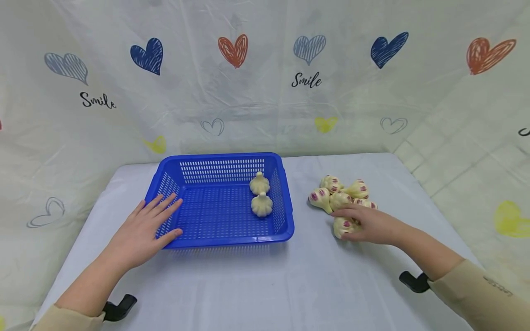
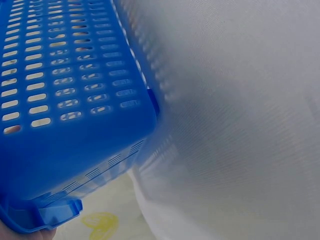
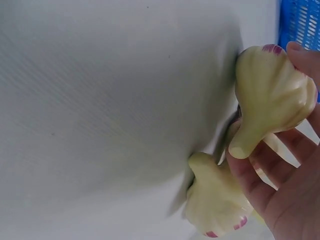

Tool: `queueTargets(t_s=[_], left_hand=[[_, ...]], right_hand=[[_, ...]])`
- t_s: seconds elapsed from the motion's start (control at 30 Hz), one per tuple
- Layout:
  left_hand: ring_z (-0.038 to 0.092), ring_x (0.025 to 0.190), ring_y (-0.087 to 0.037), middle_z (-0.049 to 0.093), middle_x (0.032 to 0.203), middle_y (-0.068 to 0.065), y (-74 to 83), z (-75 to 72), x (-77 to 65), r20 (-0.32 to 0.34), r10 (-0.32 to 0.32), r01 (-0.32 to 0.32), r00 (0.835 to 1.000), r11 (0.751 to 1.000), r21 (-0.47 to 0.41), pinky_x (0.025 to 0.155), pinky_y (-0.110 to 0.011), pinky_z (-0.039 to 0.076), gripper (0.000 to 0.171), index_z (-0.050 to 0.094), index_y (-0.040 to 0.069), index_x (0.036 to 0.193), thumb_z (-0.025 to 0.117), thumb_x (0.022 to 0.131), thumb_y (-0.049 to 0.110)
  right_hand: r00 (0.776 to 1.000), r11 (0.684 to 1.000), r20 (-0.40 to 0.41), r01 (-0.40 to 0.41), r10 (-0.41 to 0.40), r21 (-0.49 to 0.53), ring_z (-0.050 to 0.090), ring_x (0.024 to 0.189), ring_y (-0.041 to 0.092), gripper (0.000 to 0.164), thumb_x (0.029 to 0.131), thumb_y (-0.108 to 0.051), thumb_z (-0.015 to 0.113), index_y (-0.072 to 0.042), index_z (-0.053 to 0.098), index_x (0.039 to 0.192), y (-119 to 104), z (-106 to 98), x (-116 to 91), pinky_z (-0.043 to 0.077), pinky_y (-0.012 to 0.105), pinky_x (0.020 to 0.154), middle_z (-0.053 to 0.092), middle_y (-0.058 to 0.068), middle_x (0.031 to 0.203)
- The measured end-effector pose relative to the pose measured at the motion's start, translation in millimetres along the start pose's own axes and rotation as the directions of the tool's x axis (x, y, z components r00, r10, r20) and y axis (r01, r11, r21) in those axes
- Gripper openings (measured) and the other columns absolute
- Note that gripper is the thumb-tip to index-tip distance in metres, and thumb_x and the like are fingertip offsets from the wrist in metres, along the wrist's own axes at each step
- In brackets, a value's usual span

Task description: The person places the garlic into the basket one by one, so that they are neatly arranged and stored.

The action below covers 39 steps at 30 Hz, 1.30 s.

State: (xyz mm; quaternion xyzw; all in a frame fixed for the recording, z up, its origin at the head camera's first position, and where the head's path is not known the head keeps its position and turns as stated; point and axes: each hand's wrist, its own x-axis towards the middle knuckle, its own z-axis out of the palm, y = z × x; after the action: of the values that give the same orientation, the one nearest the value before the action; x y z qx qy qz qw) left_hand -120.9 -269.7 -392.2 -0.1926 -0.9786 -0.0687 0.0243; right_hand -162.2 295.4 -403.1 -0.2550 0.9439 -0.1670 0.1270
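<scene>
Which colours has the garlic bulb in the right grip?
The garlic bulb is cream with purplish marks, clearest in the right wrist view.

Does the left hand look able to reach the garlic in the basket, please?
Probably yes: the left hand is at the basket, and nothing in between blocks the two garlic bulbs.

Readable text: one word, twice. Black script "Smile" on the white backdrop sheet (image 1: 265, 101), head view. First print (image 1: 98, 100) is at left, slanting down to the right, below and right of a striped light-blue heart (image 1: 66, 67). Second print (image 1: 306, 80) is right of centre, directly under a matching heart (image 1: 309, 48). Partial black stroke (image 1: 524, 132) at the right edge, cut off by the frame, can't read it. Small dark lettering (image 1: 498, 286) on the right sleeve (image 1: 463, 292), illegible.
</scene>
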Motion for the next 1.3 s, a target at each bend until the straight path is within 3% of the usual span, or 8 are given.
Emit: queueTargets(t_s=[0.2, 0.43, 0.8, 1.07, 1.3], left_hand=[[0.018, 0.148, -0.041, 0.024, 0.163, -0.008, 0.1, -1.0, -0.7, 0.002, -0.007, 0.007, 1.000, 1.000, 0.001, 0.121, -0.055, -0.002, 0.078, 0.026, 0.021, 0.159, 0.044, 0.097, 0.065], [0.018, 0.148, -0.040, 0.024, 0.163, -0.008, -0.6, -0.9, -1.0, 0.002, -0.005, 0.005, 1.000, 1.000, 0.003, 0.121, -0.055, -0.001, 0.078, 0.025, 0.022, 0.159, 0.044, 0.097, 0.064], [0.018, 0.148, -0.040, 0.024, 0.163, -0.008, 0.3, -1.1, -1.2, 0.007, -0.014, 0.014, 1.000, 1.000, 0.002, 0.120, -0.057, 0.002, 0.078, 0.025, 0.021, 0.159, 0.045, 0.097, 0.064], [0.018, 0.148, -0.040, 0.023, 0.164, -0.007, 0.5, 0.3, -0.3, 0.001, -0.012, 0.012, 1.000, 1.000, 0.002, 0.121, -0.054, -0.003, 0.079, 0.024, 0.022, 0.159, 0.043, 0.096, 0.066], [0.018, 0.148, -0.041, 0.023, 0.164, -0.008, 0.9, -1.4, 0.4, 0.008, -0.013, 0.013, 1.000, 1.000, -0.005, 0.121, -0.056, -0.001, 0.079, 0.025, 0.021, 0.159, 0.043, 0.097, 0.066]], right_hand=[[0.999, 1.000, 0.041, -0.008, 0.009, -0.024, 0.051, 0.129, 0.037, 0.060, 0.087, -0.045, 0.075, -0.021, 0.059, 0.140, -6.7, -0.9, 6.8, 0.048, 0.056, 0.098, 0.056, 0.010, 0.141], [0.998, 0.997, 0.065, 0.002, 0.003, -0.079, 0.056, 0.124, 0.033, 0.060, 0.087, -0.045, 0.075, -0.021, 0.060, 0.139, -13.2, -1.5, 14.3, 0.050, 0.054, 0.097, 0.060, 0.009, 0.135], [0.999, 0.984, 0.037, 0.040, -0.034, -0.172, 0.061, 0.117, 0.029, 0.064, 0.083, -0.054, 0.075, -0.021, 0.062, 0.137, -18.3, 3.2, 24.7, 0.052, 0.051, 0.094, 0.067, 0.005, 0.126], [0.996, 0.972, 0.026, 0.089, -0.085, -0.217, 0.060, 0.120, 0.031, 0.059, 0.085, -0.052, 0.074, -0.022, 0.065, 0.134, -22.9, 5.6, 27.6, 0.051, 0.052, 0.094, 0.066, 0.007, 0.128], [0.997, 0.981, 0.011, 0.082, -0.082, -0.175, 0.059, 0.121, 0.028, 0.053, 0.085, -0.046, 0.076, -0.022, 0.067, 0.131, -24.4, 4.3, 28.2, 0.052, 0.051, 0.095, 0.065, 0.003, 0.129]])
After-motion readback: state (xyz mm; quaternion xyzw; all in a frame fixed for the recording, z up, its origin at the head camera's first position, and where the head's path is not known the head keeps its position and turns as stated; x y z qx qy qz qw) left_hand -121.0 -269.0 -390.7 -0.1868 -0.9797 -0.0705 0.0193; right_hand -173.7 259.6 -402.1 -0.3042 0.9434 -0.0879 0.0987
